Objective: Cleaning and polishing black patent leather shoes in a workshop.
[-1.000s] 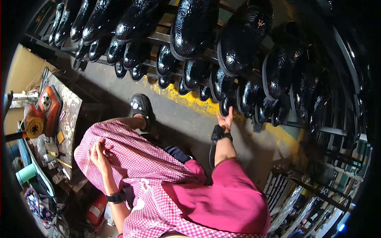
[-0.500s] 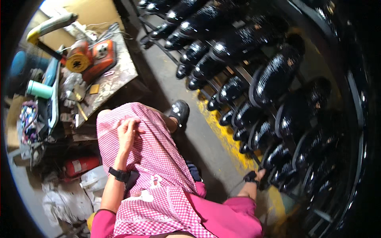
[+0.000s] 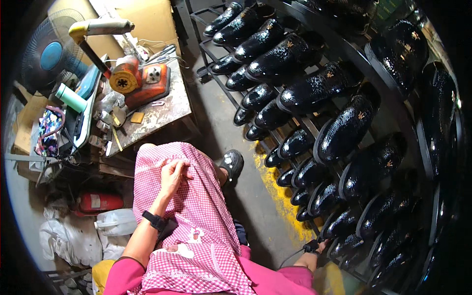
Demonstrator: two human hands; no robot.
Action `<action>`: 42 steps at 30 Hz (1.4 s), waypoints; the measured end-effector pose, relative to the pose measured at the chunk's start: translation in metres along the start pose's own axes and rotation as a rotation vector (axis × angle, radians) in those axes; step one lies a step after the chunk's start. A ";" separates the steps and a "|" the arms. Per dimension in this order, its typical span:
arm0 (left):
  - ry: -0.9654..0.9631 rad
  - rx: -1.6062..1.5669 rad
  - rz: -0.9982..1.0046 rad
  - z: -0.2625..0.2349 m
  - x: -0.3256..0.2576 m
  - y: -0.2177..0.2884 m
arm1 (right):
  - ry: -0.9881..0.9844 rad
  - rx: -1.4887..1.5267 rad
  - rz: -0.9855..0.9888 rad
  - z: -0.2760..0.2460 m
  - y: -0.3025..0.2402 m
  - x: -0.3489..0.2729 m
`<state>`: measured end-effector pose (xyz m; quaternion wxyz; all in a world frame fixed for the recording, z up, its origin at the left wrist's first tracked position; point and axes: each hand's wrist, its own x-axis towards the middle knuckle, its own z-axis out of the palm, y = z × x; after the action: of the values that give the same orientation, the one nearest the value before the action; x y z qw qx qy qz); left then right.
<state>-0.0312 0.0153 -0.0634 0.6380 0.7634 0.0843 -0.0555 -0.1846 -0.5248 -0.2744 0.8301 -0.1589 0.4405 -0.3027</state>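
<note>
My left hand rests on the pink-and-white checked apron over my lap. Its fingers are bent inward and closed, and whatever may lie inside them is hidden. A black strap with a small device circles that wrist. Down at my right side, my right hand is at the lower left edge of a metal rack of shiny black boots. Its fingers are mostly out of sight next to the lowest boots, so a grip cannot be made out. A similar device is strapped there.
On the left, a worn table carries an orange machine, a yellow tool and a mint-green bottle. A fan stands behind. Below are a red cylinder and white bags. Yellow paint marks the floor.
The view has shifted, so the table and rack sit lower and farther right in it. My left hand stays on the apron, and my right hand remains low beside the rack.
</note>
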 end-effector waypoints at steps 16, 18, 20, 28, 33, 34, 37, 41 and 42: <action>-0.003 -0.108 -0.050 -0.006 0.000 -0.002 | 0.258 0.387 0.066 -0.112 -0.045 -0.055; -0.010 -0.076 -0.065 -0.009 -0.001 0.002 | 0.288 0.432 0.074 -0.134 -0.052 -0.060; -0.003 -0.080 -0.061 -0.011 -0.001 0.006 | 0.322 0.477 0.083 -0.161 -0.056 -0.065; -0.075 -0.211 -0.101 -0.022 0.003 0.001 | -0.466 0.076 0.616 -0.253 -0.059 -0.207; -0.118 -0.268 -0.105 -0.026 0.005 -0.004 | -0.118 -0.133 0.670 -0.232 -0.079 -0.233; -0.106 -0.288 -0.110 -0.028 0.004 -0.006 | -0.082 -0.590 0.122 -0.192 -0.044 -0.233; -0.190 -0.370 -0.298 -0.028 0.015 -0.004 | -0.100 -0.632 0.111 -0.089 -0.011 -0.227; -0.357 -0.606 -0.351 -0.063 0.035 -0.003 | -0.574 -0.645 0.265 0.058 0.061 -0.205; -0.302 -0.642 -0.368 -0.061 0.035 0.025 | -0.550 -0.544 0.121 0.095 0.087 -0.212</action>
<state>0.0063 0.0727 -0.0352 0.8286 0.4808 0.1378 -0.2514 -0.1647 -0.3220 -0.1328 0.8611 -0.4222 0.2741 -0.0716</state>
